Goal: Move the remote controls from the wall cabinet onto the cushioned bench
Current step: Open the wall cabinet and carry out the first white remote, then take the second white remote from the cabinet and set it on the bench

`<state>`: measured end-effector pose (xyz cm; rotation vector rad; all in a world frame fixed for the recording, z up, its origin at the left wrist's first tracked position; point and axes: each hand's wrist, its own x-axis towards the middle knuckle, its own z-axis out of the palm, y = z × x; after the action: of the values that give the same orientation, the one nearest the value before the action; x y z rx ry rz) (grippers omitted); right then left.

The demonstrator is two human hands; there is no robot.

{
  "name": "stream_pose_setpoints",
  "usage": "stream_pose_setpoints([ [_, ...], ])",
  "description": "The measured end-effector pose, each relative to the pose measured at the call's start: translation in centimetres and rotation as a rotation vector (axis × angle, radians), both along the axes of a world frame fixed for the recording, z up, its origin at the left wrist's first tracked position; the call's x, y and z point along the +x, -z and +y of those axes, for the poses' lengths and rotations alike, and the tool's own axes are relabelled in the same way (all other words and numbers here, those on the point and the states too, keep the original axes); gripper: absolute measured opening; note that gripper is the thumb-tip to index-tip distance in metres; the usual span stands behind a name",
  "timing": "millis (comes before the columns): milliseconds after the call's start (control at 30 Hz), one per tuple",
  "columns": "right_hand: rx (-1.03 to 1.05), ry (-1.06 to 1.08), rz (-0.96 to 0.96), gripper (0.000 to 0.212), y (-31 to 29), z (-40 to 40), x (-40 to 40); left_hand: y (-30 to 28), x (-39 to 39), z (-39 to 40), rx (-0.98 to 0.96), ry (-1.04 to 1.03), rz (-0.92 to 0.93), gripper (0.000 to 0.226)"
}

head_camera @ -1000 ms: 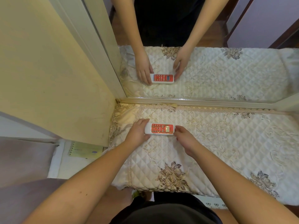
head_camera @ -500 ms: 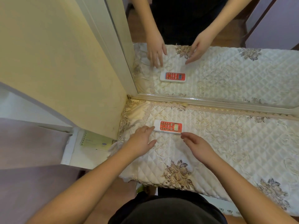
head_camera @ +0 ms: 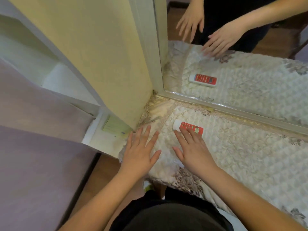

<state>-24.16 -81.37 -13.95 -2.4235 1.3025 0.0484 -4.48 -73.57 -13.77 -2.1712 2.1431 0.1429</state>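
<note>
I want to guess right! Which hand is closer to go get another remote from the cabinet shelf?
Probably the left hand. It hovers open at the bench's left end, right beside the cabinet shelf with the green notebook. The right hand is farther over, fingers above the red remote.

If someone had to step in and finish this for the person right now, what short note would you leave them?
Left hand: open, fingers spread, holding nothing, over the corner of the bench cushion.
Right hand: open, holding nothing; its fingertips overlap the near edge of the remote in the picture, and I cannot tell if they touch it.
Remote control: red and white, lying flat on the cushion near the mirror, which shows its reflection.
Done: one remote is on the bench.
Left: fetch any other remotes from the cabinet. None shows here; only a green notebook lies on the white shelf at the left.
</note>
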Motion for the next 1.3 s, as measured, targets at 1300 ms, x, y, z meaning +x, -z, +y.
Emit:
stream_pose_setpoints([
  [1300,-0.096,-1.115,-0.01,0.062,-5.2,39.0,28.4,-6.2,11.8,53.7,-0.07,-1.186,0.035,0.06],
])
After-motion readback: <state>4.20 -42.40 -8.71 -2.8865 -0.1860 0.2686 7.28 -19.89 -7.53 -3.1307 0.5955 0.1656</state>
